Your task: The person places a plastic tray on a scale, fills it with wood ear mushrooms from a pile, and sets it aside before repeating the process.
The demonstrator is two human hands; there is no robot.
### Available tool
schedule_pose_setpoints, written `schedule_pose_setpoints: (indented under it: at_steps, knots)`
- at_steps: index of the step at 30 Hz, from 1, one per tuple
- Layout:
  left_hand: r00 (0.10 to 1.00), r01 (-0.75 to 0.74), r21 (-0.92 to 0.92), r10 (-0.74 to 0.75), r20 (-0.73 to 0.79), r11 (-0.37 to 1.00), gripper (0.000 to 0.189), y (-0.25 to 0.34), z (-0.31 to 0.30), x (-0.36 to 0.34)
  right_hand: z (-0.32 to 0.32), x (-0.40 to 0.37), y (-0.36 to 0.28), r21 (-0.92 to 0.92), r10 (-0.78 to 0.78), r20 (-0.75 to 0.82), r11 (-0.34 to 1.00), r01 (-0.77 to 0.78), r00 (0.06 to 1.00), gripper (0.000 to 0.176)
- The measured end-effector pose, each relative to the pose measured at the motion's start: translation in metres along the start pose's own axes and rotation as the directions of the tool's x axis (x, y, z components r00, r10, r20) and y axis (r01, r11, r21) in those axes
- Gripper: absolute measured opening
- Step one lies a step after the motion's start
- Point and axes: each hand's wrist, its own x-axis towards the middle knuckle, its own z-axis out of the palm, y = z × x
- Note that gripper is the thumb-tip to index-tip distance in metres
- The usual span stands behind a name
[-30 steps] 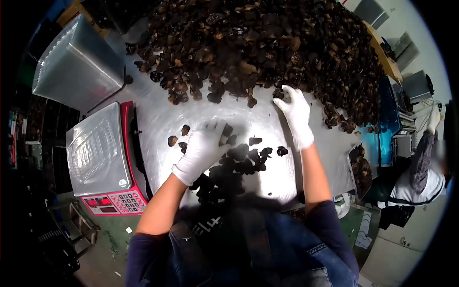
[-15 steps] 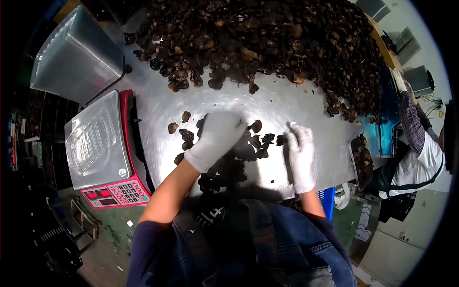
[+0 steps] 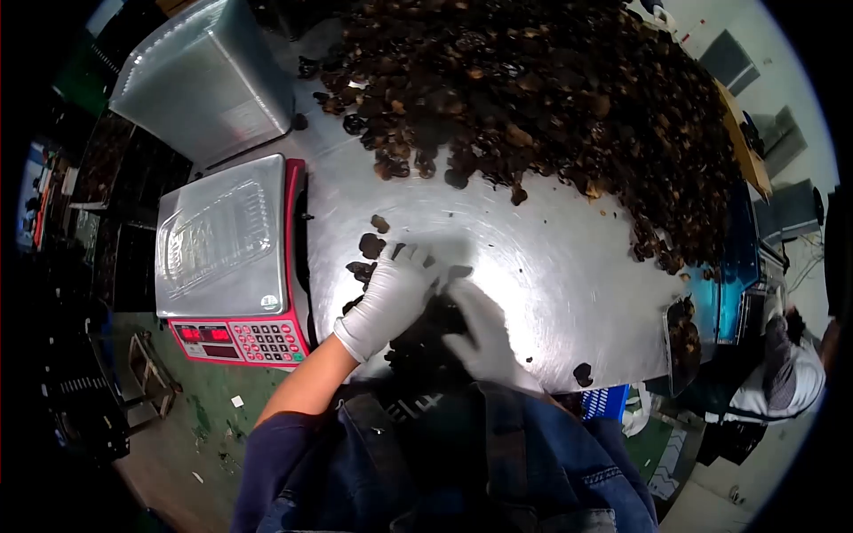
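Both hands wear white gloves and are low over the metal table. My left hand (image 3: 389, 298) rests on dark, wrinkled pieces that look like wood ear mushrooms (image 3: 364, 271), its fingers slightly apart and bent downward. Facing it, my right hand (image 3: 487, 336) is smeared by motion, with its thumb held away from the fingers. Between the two hands and my body lies a dark cluster of mushroom pieces (image 3: 426, 346), partly in shadow and partly covered. A single mushroom piece (image 3: 583, 374) sits by the near table edge, right of my right hand.
A large mushroom heap (image 3: 533, 98) covers the far side of the metal table (image 3: 551, 249). At left stand a red scale (image 3: 235, 341) with a clear plastic tray (image 3: 222, 235) on it and stacked clear containers (image 3: 209, 84). A blue crate (image 3: 606, 402) and another person (image 3: 786, 373) are at right.
My right hand has swung left toward my left hand, and the pieces between them now lie closer to my body. My view has shifted, so scale and heap appear further right.
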Motion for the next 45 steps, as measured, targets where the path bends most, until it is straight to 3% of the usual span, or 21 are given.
schedule_pose_setpoints:
  at_steps: [3, 4, 7, 8, 10, 11, 12, 16, 18, 19, 22, 24, 27, 28, 30, 32, 36, 42, 43, 44, 45]
  knots:
    - [1.0, 0.023, -0.187, -0.019, 0.022, 0.982, 0.033, -0.001, -0.005, 0.001, -0.053, -0.045, -0.001, -0.463, 0.108, -0.217, 0.864, -0.2, 0.97, 0.047]
    - [0.999, 0.023, -0.205, -0.029, -0.027, 0.978, 0.032, 0.0, -0.005, 0.001, -0.07, -0.078, 0.02, -0.578, 0.053, -0.203, 0.799, -0.164, 0.978, 0.042]
    - [0.996, 0.045, -0.294, -0.064, -0.056, 0.955, 0.035, -0.005, -0.016, 0.013, -0.123, -0.178, 0.02, -0.769, 0.354, -0.06, 0.58, -0.27, 0.933, 0.026]
    - [0.99, 0.128, -0.298, -0.139, -0.017, 0.946, 0.041, -0.008, -0.019, 0.022, -0.139, -0.2, 0.017, -0.803, 0.453, 0.022, 0.539, -0.254, 0.891, 0.023]
    - [0.978, 0.206, -0.296, -0.209, 0.019, 0.933, 0.048, -0.018, -0.015, 0.046, -0.16, -0.211, 0.021, -0.669, 0.781, 0.219, 0.557, -0.492, 0.585, 0.018]
    - [0.902, 0.306, -0.292, -0.374, -0.214, 0.906, 0.059, -0.028, 0.002, 0.063, -0.158, -0.18, -0.007, -0.646, 0.372, 0.041, 0.718, -0.26, 0.927, 0.025]
    - [0.75, 0.4, -0.315, -0.505, -0.427, 0.861, 0.07, -0.038, 0.017, 0.077, -0.157, -0.152, -0.014, -0.784, 0.382, 0.049, 0.587, -0.201, 0.923, 0.029]
    - [0.583, 0.641, -0.43, -0.768, -0.265, 0.635, 0.073, -0.074, 0.028, 0.116, -0.127, 0.0, 0.006, -0.637, 0.046, -0.023, 0.769, -0.05, 0.999, 0.027]
    - [0.791, 0.58, -0.38, -0.609, 0.053, 0.72, 0.065, -0.064, 0.008, 0.099, -0.102, 0.079, 0.032, -0.562, -0.047, -0.115, 0.827, -0.026, 0.992, 0.032]
    - [0.859, 0.473, -0.367, -0.512, -0.008, 0.801, 0.06, -0.052, 0.004, 0.08, -0.091, 0.117, 0.044, -0.523, -0.151, -0.143, 0.851, 0.055, 0.978, 0.045]
    - [0.901, 0.432, -0.361, -0.405, 0.152, 0.826, 0.034, -0.027, -0.019, 0.059, -0.057, 0.2, 0.051, -0.578, -0.206, -0.121, 0.81, 0.1, 0.971, 0.064]
    - [0.939, 0.335, -0.43, -0.333, 0.084, 0.838, 0.033, -0.026, -0.022, 0.048, -0.04, 0.215, 0.069, -0.578, -0.27, -0.043, 0.792, 0.197, 0.962, 0.048]
    - [0.907, 0.348, -0.523, -0.421, -0.024, 0.778, 0.034, -0.043, -0.032, 0.057, -0.043, 0.183, 0.07, -0.534, -0.258, -0.02, 0.819, 0.208, 0.966, 0.013]
    - [0.907, 0.348, -0.526, -0.421, -0.021, 0.776, 0.034, -0.052, -0.023, 0.063, -0.05, 0.159, 0.061, -0.47, -0.228, -0.002, 0.86, 0.2, 0.974, 0.017]
    - [0.787, 0.259, -0.56, -0.508, -0.349, 0.787, 0.039, -0.07, 0.002, 0.082, -0.062, 0.105, 0.045, -0.266, -0.036, 0.057, 0.963, 0.05, 0.998, 0.034]
    - [0.787, 0.388, -0.543, -0.575, -0.225, 0.745, 0.041, -0.072, -0.004, 0.108, -0.07, 0.077, 0.025, -0.107, -0.023, 0.097, 0.994, 0.034, 0.995, 0.05]
    - [0.707, 0.656, -0.351, -0.707, -0.024, 0.668, 0.04, -0.074, 0.012, 0.155, -0.087, 0.076, 0.027, -0.024, 0.257, -0.119, 0.965, -0.262, 0.959, 0.029]
    - [0.791, 0.516, -0.399, -0.6, -0.119, 0.759, 0.026, -0.079, 0.011, 0.122, -0.084, 0.151, 0.077, -0.361, 0.165, -0.34, 0.886, -0.291, 0.926, 0.047]
    - [0.801, 0.352, -0.46, -0.517, -0.303, 0.815, 0.022, -0.077, 0.012, 0.109, -0.08, 0.157, 0.089, -0.539, -0.036, -0.328, 0.828, -0.156, 0.944, 0.049]
    - [0.801, 0.355, -0.457, -0.517, -0.301, 0.815, 0.022, -0.076, 0.01, 0.102, -0.075, 0.164, 0.1, -0.561, -0.028, -0.306, 0.813, -0.157, 0.952, 0.045]
    - [0.885, 0.394, -0.459, -0.463, -0.043, 0.796, 0.022, -0.072, -0.01, 0.095, -0.074, 0.166, 0.106, -0.493, -0.005, -0.316, 0.855, -0.159, 0.949, 0.039]
